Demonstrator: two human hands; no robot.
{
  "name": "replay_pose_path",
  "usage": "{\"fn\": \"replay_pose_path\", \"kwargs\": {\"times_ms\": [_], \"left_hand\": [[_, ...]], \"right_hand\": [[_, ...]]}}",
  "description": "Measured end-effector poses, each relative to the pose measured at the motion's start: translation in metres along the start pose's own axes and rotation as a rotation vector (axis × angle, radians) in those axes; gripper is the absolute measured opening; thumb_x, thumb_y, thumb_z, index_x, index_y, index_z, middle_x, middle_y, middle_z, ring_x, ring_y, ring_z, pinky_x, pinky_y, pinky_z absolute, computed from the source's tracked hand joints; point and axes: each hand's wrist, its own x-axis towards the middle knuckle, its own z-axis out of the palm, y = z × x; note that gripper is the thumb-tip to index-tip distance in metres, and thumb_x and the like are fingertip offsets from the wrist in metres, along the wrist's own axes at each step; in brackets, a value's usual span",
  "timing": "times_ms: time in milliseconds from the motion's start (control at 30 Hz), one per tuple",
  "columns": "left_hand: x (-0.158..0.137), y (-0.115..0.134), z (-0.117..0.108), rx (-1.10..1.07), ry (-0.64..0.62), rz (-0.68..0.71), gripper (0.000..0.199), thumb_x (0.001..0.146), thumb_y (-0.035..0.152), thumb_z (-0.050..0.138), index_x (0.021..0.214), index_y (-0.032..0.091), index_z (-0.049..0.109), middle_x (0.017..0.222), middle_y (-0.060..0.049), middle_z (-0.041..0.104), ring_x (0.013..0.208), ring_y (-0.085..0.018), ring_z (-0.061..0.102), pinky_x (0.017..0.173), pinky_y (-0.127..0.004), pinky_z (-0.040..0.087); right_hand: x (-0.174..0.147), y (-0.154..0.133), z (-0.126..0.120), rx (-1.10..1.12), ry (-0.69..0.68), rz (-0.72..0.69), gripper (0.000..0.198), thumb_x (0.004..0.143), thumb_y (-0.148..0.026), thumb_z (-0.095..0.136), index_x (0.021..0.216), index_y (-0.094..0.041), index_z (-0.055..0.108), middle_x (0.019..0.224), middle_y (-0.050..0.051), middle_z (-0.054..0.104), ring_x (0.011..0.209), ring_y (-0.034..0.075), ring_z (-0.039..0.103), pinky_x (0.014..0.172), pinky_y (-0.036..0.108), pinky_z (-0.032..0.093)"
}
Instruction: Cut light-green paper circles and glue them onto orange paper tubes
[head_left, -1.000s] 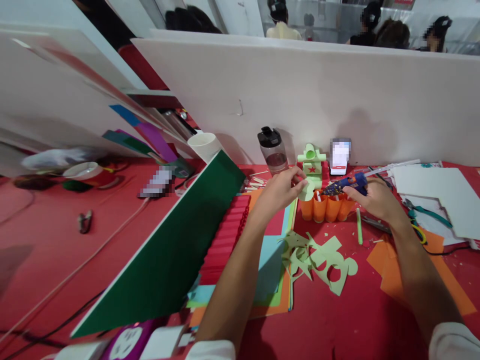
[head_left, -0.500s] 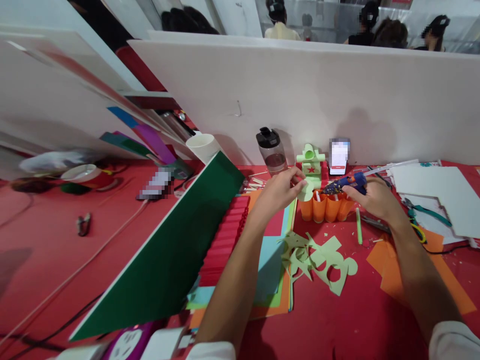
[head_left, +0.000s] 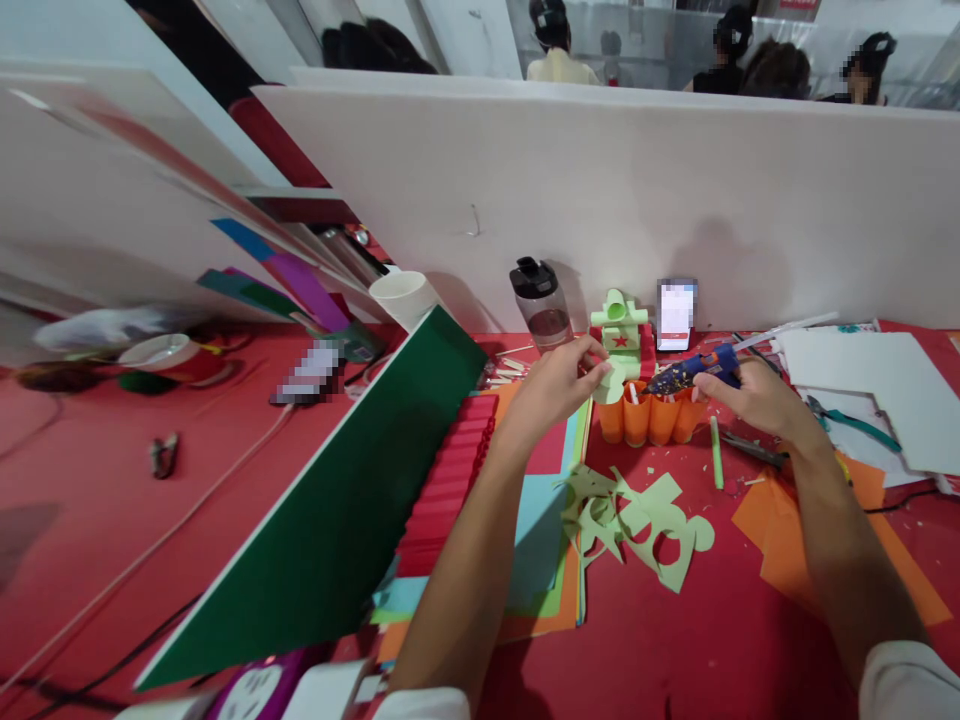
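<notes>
Between thumb and fingers, my left hand [head_left: 568, 380] pinches a light green paper disc [head_left: 611, 386]. My right hand [head_left: 757, 395] is wrapped round a blue glue gun [head_left: 694, 371], with a glue stick [head_left: 787, 329] jutting from its back end. The gun's nozzle points left, close to the disc and above a row of orange paper tubes [head_left: 649, 420]. I cannot tell whether the nozzle touches anything. Behind the tubes stands a light green paper model [head_left: 621, 330] with a red star.
Cut green paper scraps [head_left: 660, 515] lie in front of the tubes. A green board [head_left: 322, 510] leans at left beside red folded paper [head_left: 450, 480]. A water bottle [head_left: 541, 305] and a phone [head_left: 676, 315] stand at the back. Pliers [head_left: 855, 425] and orange sheets [head_left: 780, 530] lie at right.
My right hand and the glue gun have shifted very slightly right. The left hand still holds the green disc in nearly the same place.
</notes>
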Motion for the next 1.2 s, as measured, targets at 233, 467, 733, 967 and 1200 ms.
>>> {"fn": "replay_pose_path", "kwargs": {"times_ms": [233, 467, 733, 967, 1200], "left_hand": [[0.0, -0.001, 0.0, -0.023, 0.019, 0.002, 0.009, 0.099, 0.03, 0.062, 0.101, 0.022, 0.066, 0.091, -0.003, 0.074, 0.081, -0.02, 0.067, 0.068, -0.029, 0.044], [-0.004, 0.008, -0.006, -0.022, 0.028, -0.004, 0.009, 0.098, 0.031, 0.062, 0.098, 0.023, 0.065, 0.091, -0.003, 0.074, 0.082, -0.02, 0.066, 0.069, -0.03, 0.044], [-0.005, 0.013, -0.006, -0.226, -0.013, 0.043, 0.019, 0.098, 0.037, 0.06, 0.089, 0.021, 0.062, 0.084, -0.004, 0.067, 0.074, -0.017, 0.06, 0.064, -0.029, 0.045], [-0.003, 0.022, 0.001, -0.4, -0.113, 0.049, 0.026, 0.092, 0.042, 0.066, 0.083, 0.018, 0.065, 0.076, -0.002, 0.062, 0.069, -0.015, 0.055, 0.061, -0.026, 0.043], [-0.001, 0.027, 0.012, -0.342, -0.097, 0.069, 0.024, 0.09, 0.039, 0.066, 0.08, 0.018, 0.067, 0.075, -0.001, 0.066, 0.068, -0.014, 0.054, 0.062, -0.027, 0.039]], "right_hand": [[0.001, 0.012, -0.005, 0.303, -0.028, 0.06, 0.053, 0.094, -0.074, 0.061, 0.08, -0.023, 0.064, 0.064, -0.001, 0.062, 0.057, 0.017, 0.058, 0.055, 0.03, 0.047], [-0.004, 0.028, -0.015, 0.484, -0.221, 0.197, 0.052, 0.074, -0.069, 0.083, 0.085, -0.024, 0.061, 0.063, -0.001, 0.06, 0.055, 0.018, 0.057, 0.05, 0.031, 0.044], [-0.011, 0.03, -0.027, 0.51, -0.065, 0.202, 0.036, 0.073, -0.036, 0.082, 0.097, -0.024, 0.058, 0.063, -0.005, 0.057, 0.053, 0.016, 0.051, 0.051, 0.031, 0.041], [0.001, 0.063, -0.044, 0.185, 0.171, 0.121, 0.035, 0.086, -0.054, 0.068, 0.098, -0.022, 0.062, 0.09, 0.006, 0.072, 0.081, 0.024, 0.068, 0.075, 0.035, 0.055], [0.008, 0.087, -0.035, -0.576, -0.065, 0.451, 0.047, 0.106, -0.053, 0.042, 0.115, -0.019, 0.071, 0.119, 0.021, 0.078, 0.111, 0.038, 0.074, 0.087, 0.038, 0.051]]}}
